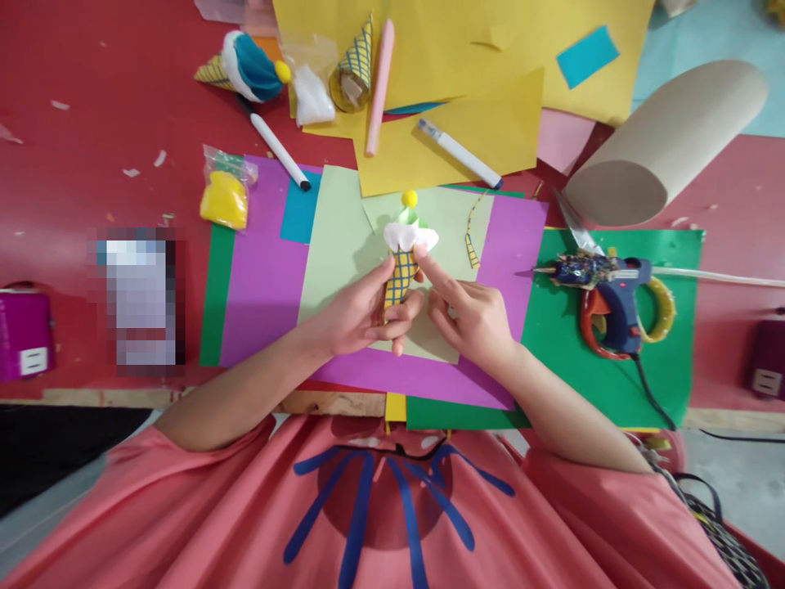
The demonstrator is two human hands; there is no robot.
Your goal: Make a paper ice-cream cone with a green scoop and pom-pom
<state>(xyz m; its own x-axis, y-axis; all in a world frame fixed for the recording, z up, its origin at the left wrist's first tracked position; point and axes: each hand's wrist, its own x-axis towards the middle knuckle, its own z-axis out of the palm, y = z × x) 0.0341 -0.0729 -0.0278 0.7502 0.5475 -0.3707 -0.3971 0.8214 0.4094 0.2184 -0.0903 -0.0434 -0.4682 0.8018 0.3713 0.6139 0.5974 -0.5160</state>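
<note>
My left hand (380, 315) is wrapped round the paper cone of a craft ice cream (401, 274), yellow with blue crossed lines. White clay-like trim (401, 237) rings the cone's top, with pale green folded paper above it and a small yellow ball (409, 199) at the tip. The index finger of my right hand (472, 315) is stretched out and touches the white trim's right side. Its other fingers are loosely bent, with nothing seen in them. Beneath both hands lies a pale green sheet (337, 245) on purple paper (263, 270).
At right, a glue gun (619, 286) and scissors (580, 225) lie near a cardboard tube (668, 143). Farther back are a finished-looking blue-topped cone (251, 69), another cone (359, 61), a pink stick (380, 86) and markers (459, 153). A yellow clay bag (226, 196) lies left.
</note>
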